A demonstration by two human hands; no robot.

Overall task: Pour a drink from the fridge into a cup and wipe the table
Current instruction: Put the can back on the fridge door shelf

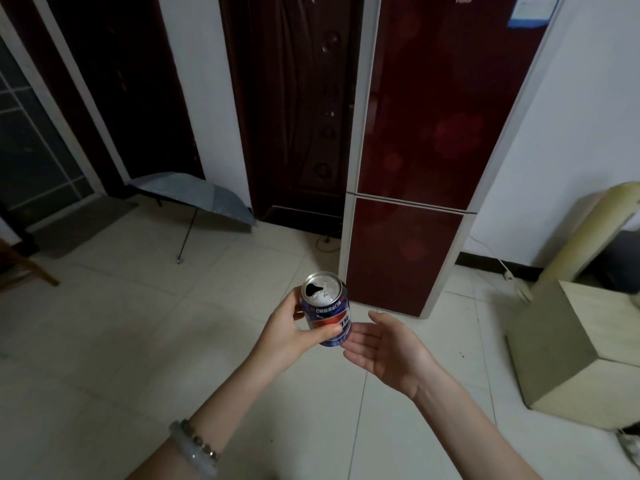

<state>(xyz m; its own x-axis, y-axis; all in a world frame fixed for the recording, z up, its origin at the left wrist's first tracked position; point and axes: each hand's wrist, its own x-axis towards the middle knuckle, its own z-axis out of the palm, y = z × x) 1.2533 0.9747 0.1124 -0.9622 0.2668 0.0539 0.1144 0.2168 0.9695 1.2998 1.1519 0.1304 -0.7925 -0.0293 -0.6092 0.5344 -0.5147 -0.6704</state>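
Observation:
My left hand [289, 336] grips a blue drink can [327, 308] around its side, thumb across the front. The can stands nearly upright and its silver top shows an open mouth. My right hand [384, 348] is just right of the can, palm up, fingers straight, fingertips near the can's base; whether they touch it I cannot tell. The dark red fridge [422, 140] stands straight ahead with both doors closed. No cup or table is in view.
An open grey umbrella [197, 195] lies on the tiled floor at the left. A dark wooden door [298, 109] stands beside the fridge. A beige box [568, 348] and a leaning cream roll [588, 230] sit at the right. A white cable [498, 261] runs along the wall.

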